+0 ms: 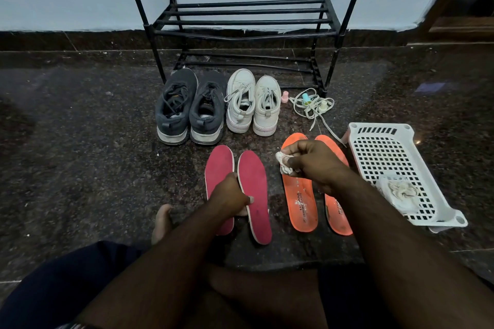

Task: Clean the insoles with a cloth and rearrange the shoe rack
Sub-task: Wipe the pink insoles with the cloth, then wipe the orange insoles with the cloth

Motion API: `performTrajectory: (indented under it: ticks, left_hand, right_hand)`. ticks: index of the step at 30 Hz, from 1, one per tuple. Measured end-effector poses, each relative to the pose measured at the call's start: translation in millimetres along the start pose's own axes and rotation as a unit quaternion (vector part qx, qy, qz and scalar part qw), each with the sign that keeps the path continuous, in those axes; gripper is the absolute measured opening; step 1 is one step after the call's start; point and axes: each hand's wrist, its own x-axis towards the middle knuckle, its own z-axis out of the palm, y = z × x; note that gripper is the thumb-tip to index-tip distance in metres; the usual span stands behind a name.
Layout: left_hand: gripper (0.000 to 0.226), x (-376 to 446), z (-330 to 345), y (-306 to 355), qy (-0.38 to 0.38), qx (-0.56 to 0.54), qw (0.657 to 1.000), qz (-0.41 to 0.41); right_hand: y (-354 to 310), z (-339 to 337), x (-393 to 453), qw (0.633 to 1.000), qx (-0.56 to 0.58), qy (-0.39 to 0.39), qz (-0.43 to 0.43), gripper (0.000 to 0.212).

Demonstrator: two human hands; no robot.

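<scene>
A person is sitting on the dark speckled floor (80, 120), looking down at two pairs of insoles lying in the middle of the frame. The left hand (229, 196) is gripping the inner edge of the right-hand red insole (255, 195), thumb on top and fingers curling underneath, tilting it slightly beside the other red insole (217, 168). The right hand (312, 160) is hovering over the orange insoles, its fingers pinching a crumpled white cloth (284, 163) just above the left orange insole (300, 195); the second orange insole (335, 205) is lying beside it, partly hidden by the forearm.

Above the insoles, a pair of dark grey sneakers (189, 109) and a pair of white sneakers (252, 104) are standing heels toward the camera, in front of a black metal shoe rack (246, 21) against the pale wall at the top of the frame. Right of the white sneakers, loose laces (312, 107) are lying tangled round small bottles. At the right, a white perforated plastic basket (387, 157) is carrying another crumpled cloth (398, 192).
</scene>
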Motion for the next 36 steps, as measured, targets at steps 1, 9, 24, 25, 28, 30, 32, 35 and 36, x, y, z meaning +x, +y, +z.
performTrajectory:
  ticks: [1, 9, 24, 25, 28, 30, 32, 35, 36]
  left_hand:
    - [0.057, 0, 0, 1, 0.006, -0.008, 1.0, 0.002]
    - [0.045, 2, -3, 1, 0.06, 0.169, 0.983, 0.046]
    - [0.067, -36, 9, 44, 0.206, 0.385, 0.822, 0.366]
    - [0.071, -40, 14, 48, 0.217, 0.415, 0.793, 0.39]
    - [0.078, -44, 28, 49, 0.226, 0.473, 0.742, 0.418]
    - [0.073, -42, 31, 48, 0.221, 0.502, 0.737, 0.396]
    - [0.067, -38, 30, 51, 0.204, 0.525, 0.75, 0.347]
    - [0.058, -29, 35, 55, 0.135, 0.487, 0.822, 0.264]
    - [0.052, -24, 41, 57, 0.116, 0.445, 0.856, 0.235]
  right_hand:
    - [1, 0, 0, 1.0, 0.002, -0.001, -0.001, 0.017]
    - [4, -1, 4, 1.0, -0.018, 0.011, -0.001, 0.015]
    - [18, 14, 5, 0.89, -0.45, 0.007, -0.068, 0.01]
    - [19, 18, 4, 0.878, -0.473, -0.006, -0.074, 0.013]
    - [18, 26, 3, 0.846, -0.523, -0.05, -0.086, 0.026]
    - [16, 24, 5, 0.839, -0.537, -0.057, -0.073, 0.024]
    - [13, 20, 6, 0.858, -0.511, -0.027, -0.03, 0.019]
    - [11, -7, 12, 0.898, -0.436, 0.056, 0.015, 0.017]
    - [13, -18, 15, 0.903, -0.423, 0.069, 0.028, 0.02]
